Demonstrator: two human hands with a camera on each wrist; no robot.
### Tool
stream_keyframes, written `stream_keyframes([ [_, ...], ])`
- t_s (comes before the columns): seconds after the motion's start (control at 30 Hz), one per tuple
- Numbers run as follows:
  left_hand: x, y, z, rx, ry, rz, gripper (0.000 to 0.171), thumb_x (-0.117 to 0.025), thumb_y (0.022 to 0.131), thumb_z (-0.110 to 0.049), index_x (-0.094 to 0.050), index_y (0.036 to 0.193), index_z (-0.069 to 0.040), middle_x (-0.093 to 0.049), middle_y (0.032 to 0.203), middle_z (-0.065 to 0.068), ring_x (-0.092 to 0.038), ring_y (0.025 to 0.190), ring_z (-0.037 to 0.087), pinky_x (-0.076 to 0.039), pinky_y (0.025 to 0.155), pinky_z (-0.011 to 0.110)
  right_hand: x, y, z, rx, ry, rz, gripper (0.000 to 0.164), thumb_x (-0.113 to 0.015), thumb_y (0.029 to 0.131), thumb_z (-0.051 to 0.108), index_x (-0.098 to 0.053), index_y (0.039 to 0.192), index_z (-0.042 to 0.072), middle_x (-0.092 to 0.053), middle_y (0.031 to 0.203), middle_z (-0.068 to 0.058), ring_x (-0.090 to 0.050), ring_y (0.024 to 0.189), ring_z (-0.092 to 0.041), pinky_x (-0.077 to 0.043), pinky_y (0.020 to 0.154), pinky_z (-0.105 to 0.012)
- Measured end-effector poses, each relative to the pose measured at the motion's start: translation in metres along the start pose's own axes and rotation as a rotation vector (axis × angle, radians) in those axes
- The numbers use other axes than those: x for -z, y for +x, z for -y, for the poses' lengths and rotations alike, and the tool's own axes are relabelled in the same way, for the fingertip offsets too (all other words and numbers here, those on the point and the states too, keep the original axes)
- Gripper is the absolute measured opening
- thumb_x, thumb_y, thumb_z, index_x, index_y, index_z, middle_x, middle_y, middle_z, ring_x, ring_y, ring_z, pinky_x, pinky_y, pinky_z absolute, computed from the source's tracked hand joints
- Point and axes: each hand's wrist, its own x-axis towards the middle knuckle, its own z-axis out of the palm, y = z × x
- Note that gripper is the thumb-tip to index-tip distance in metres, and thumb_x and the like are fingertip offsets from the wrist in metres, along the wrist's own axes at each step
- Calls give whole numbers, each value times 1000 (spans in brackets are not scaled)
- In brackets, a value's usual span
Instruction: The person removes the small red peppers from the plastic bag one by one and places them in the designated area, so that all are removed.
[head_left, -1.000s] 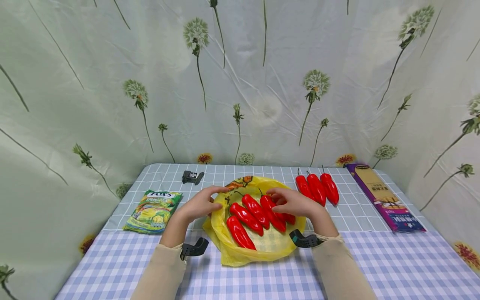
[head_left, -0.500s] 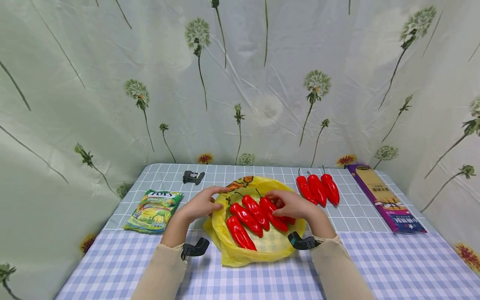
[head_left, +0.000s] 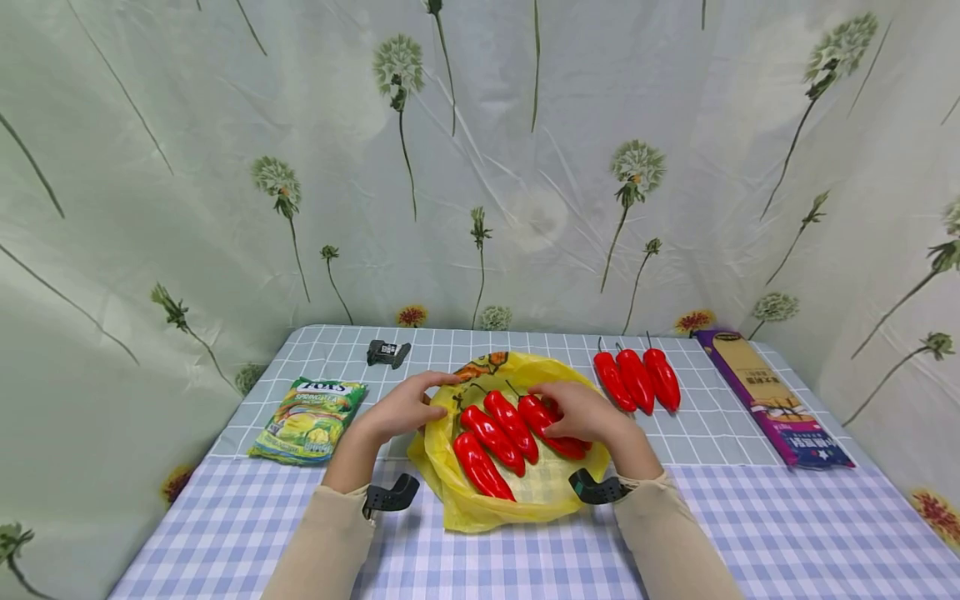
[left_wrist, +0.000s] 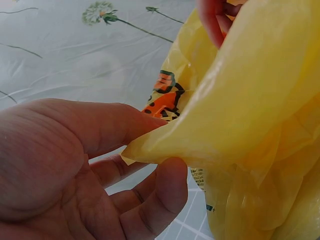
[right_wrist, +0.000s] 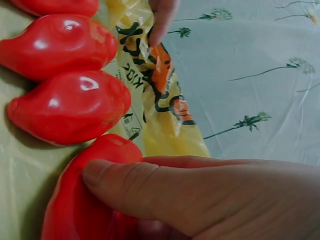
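- Red peppers [head_left: 492, 439] are contained in yellow bag [head_left: 480, 517] on surface [head_left: 450, 579]; three loose peppers [head_left: 636, 379] are laid outside (head view).
- Left wrist view: bag edge pinched by left hand [left_wrist: 75, 185].
- Right wrist view: one pepper [right_wrist: 65, 205] gripped by right hand [right_wrist: 215, 195].

The table you face is checked blue and white on your side and grey with white lines at the back [head_left: 795, 533]. Across both lies the yellow bag [head_left: 517, 515]. Left of it you have a green sweets packet [head_left: 307, 421] and, farther back, a black gadget [head_left: 387, 353]; right, three red peppers [head_left: 636, 382], then a long purple packet [head_left: 772, 398].
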Motion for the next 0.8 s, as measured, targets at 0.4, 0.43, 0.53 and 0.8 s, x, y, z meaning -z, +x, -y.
stream_keyframes([
  [0.4,-1,-1,0,3,-9,1,50,-61,92,-1,-55,141,-9,-48,147,20,-63,75,16,-59,64,31,-4,3,2,-65,-32,6,58,-81,81,18,-61,135,18,-68,116,-1,-59,107,-20,-55,96,-42],
  [0.43,-1,-1,0,0,-11,1,50,-61,92,-1,-55,141,-9,-48,147,20,-63,75,16,-59,64,32,-4,3,1,-65,-21,4,57,-81,81,17,-61,135,18,-68,114,0,-59,106,-20,-55,95,-41],
  [0.53,-1,-1,1,-3,-11,0,50,-61,92,-1,-55,141,-9,-49,147,20,-63,75,16,-59,64,32,-4,2,0,-59,28,-5,55,-79,82,15,-62,134,18,-68,112,0,-60,104,-19,-56,93,-40],
  [0.8,0,0,1,15,-9,-5,50,-62,92,-2,-55,141,-10,-49,147,19,-63,76,17,-59,65,32,4,-1,2,-47,164,-20,52,-75,86,14,-59,135,19,-67,113,-2,-60,103,-20,-59,84,-37],
])
